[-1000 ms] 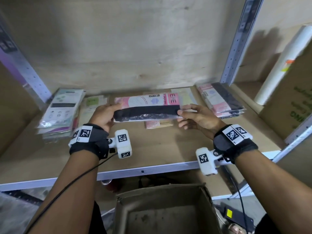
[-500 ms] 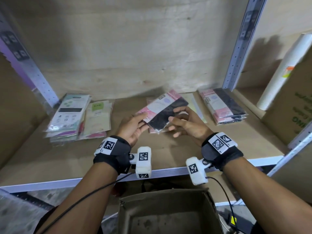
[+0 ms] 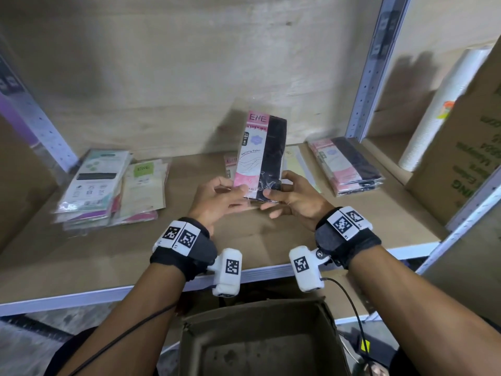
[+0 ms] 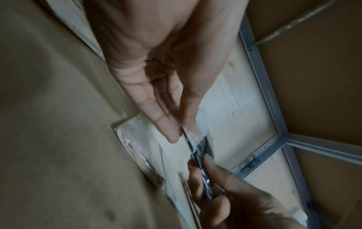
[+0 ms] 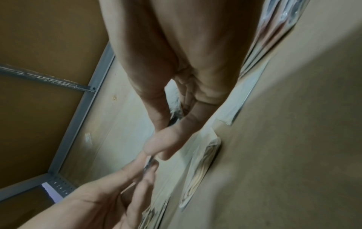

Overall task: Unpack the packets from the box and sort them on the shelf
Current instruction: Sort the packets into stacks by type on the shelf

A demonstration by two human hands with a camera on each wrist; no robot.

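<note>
Sorting step: both hands hold one pink/black packet [image 3: 261,153] upright above the shelf [image 3: 271,240]; left hand [image 3: 217,202] and right hand [image 3: 294,198] pinch its bottom edge, close together. The box [image 3: 260,346] stands open below, inside looks empty. A matching pink/black pile [image 3: 347,164] lies to the right. Next move, I think: carry the packet right & lay it flat on this pile, edges aligned
</note>
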